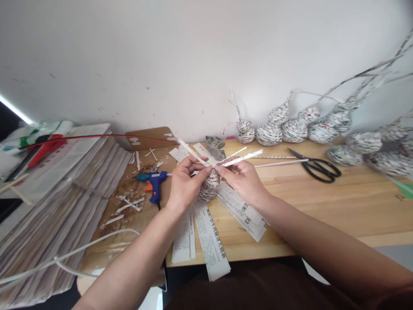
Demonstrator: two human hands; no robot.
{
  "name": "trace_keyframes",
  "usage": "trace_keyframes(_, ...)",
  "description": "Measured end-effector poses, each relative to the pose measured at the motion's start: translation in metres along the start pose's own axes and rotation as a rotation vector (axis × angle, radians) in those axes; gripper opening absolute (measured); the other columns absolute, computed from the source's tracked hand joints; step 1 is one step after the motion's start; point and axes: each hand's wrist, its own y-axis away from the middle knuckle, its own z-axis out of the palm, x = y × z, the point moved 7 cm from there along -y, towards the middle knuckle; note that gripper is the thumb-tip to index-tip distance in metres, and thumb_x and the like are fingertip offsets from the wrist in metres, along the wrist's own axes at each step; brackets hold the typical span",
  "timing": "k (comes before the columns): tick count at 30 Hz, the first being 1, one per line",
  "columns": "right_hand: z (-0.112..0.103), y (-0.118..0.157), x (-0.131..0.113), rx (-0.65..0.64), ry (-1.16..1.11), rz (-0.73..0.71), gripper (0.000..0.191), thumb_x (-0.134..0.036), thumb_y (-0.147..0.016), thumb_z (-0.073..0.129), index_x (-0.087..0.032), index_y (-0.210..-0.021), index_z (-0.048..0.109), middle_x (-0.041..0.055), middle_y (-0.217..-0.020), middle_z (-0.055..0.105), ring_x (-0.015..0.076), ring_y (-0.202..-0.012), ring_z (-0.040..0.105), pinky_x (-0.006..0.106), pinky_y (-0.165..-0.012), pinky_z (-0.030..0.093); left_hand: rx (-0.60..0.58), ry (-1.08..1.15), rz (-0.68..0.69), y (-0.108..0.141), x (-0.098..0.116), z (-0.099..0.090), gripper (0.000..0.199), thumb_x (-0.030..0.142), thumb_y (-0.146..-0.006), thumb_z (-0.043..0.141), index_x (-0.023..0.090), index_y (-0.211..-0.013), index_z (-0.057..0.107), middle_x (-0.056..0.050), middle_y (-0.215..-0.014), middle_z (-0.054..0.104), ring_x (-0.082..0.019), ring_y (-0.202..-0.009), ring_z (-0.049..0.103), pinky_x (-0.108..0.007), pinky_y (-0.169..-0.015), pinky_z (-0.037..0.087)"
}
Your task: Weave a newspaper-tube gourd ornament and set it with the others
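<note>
A small gourd-shaped weave of rolled newspaper (pixel 209 188) is held between my hands over the table's middle, its lower part showing below my fingers. My left hand (pixel 184 184) is closed, thumb and fingers pinching at the weave's top, where a white paper tube (pixel 195 152) sticks out up and left. Another rolled paper tube (pixel 243 158), slanting up to the right, is pinched by my right hand (pixel 245 180). Both thumbs nearly meet at the top of the weave. Flat newspaper strips (pixel 211 241) lie beneath, some reaching past the table's front edge.
A blue glue gun (pixel 155 185) lies on brown cardboard left, among paper scraps (pixel 130 204). Tall newspaper stacks (pixel 74 202) and a white cable (pixel 97 239) are farther left. Black scissors (pixel 318 167) rest at right. Several woven paper gourds (pixel 269 133) line the wall.
</note>
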Motion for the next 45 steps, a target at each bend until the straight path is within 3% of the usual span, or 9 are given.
trace_keyframes(6,0.001,0.003,-0.013,-0.040,0.068,-0.157,0.008,-0.026,-0.081,0.076,-0.021,-0.087,0.078,0.0030,-0.087,0.078,0.0184,-0.084,0.073,0.034,-0.081,0.058,0.022,0.026,0.056,-0.002,0.003,-0.004,0.032,0.024,-0.072,0.087,0.018,-0.097,0.069,0.003,-0.076,0.071,-0.010,-0.070,0.065,-0.018,-0.069,0.051)
trace_keyframes(14,-0.003,-0.001,-0.007,-0.018,-0.019,-0.152,0.014,-0.033,-0.073,0.085,-0.023,-0.078,0.077,0.0011,-0.078,0.076,0.0182,-0.074,0.070,0.032,-0.072,0.058,-0.054,0.072,0.023,-0.001,0.001,0.003,0.032,0.023,-0.073,0.086,0.017,-0.098,0.067,0.002,-0.076,0.072,-0.011,-0.071,0.069,-0.019,-0.069,0.054)
trace_keyframes(17,-0.005,0.001,-0.017,-0.044,0.075,-0.276,0.005,-0.026,-0.078,0.082,-0.026,-0.082,0.080,0.0014,-0.083,0.078,0.0187,-0.078,0.072,0.033,-0.075,0.058,-0.066,0.067,0.025,-0.001,0.002,0.004,0.033,0.023,-0.073,0.086,0.017,-0.099,0.067,0.001,-0.077,0.073,-0.012,-0.071,0.069,-0.019,-0.067,0.054)
trace_keyframes(22,-0.006,0.008,-0.033,-0.033,0.283,-0.450,0.014,-0.018,-0.087,0.073,-0.028,-0.091,0.082,0.0026,-0.087,0.077,0.0182,-0.081,0.070,0.033,-0.076,0.056,-0.106,0.035,0.063,0.002,0.007,0.008,0.030,0.023,-0.076,0.083,0.017,-0.100,0.066,0.000,-0.078,0.074,-0.013,-0.072,0.070,-0.020,-0.068,0.055)
trace_keyframes(26,-0.005,0.005,-0.028,0.002,0.167,-0.401,0.005,-0.021,-0.081,0.079,-0.025,-0.083,0.078,0.0027,-0.086,0.075,0.0183,-0.081,0.069,0.032,-0.073,0.056,-0.099,-0.020,0.082,0.005,0.011,0.009,0.030,0.020,-0.076,0.082,0.017,-0.101,0.067,0.000,-0.080,0.075,-0.012,-0.076,0.071,-0.019,-0.072,0.055)
trace_keyframes(31,-0.003,0.003,-0.018,0.036,0.065,-0.232,0.018,-0.032,-0.076,0.083,-0.022,-0.082,0.069,0.0014,-0.081,0.071,0.0150,-0.070,0.065,0.029,-0.065,0.053,-0.063,-0.061,0.043,0.007,0.010,0.010,0.031,0.022,-0.075,0.082,0.017,-0.103,0.070,0.001,-0.077,0.074,-0.012,-0.067,0.068,-0.018,-0.060,0.056)
trace_keyframes(37,-0.005,0.003,-0.018,0.051,0.033,-0.154,0.024,-0.036,-0.075,0.082,-0.023,-0.087,0.065,-0.0010,-0.076,0.066,0.0140,-0.068,0.062,0.028,-0.065,0.053,-0.110,-0.076,0.027,0.009,0.012,0.015,0.029,0.028,-0.080,0.080,0.016,-0.105,0.073,-0.001,-0.079,0.075,-0.013,-0.072,0.072,-0.021,-0.067,0.060)
trace_keyframes(41,-0.006,0.007,-0.026,0.066,0.121,-0.199,0.027,-0.027,-0.079,0.080,-0.025,-0.098,0.061,-0.0043,-0.071,0.064,0.0125,-0.062,0.060,0.025,-0.055,0.048,-0.097,-0.116,0.019,0.013,0.015,0.015,0.038,0.031,-0.074,0.087,0.016,-0.106,0.073,-0.001,-0.075,0.075,-0.012,-0.067,0.071,-0.019,-0.063,0.058)
trace_keyframes(45,0.000,0.018,-0.040,0.057,0.343,-0.360,0.032,-0.019,-0.084,0.074,-0.028,-0.108,0.054,-0.0047,-0.076,0.066,0.0112,-0.058,0.059,0.024,-0.052,0.044,-0.046,-0.066,0.002,0.015,0.016,0.014,0.030,0.038,-0.075,0.085,0.015,-0.087,0.071,0.001,-0.069,0.071,-0.009,-0.055,0.065,-0.018,-0.054,0.057)
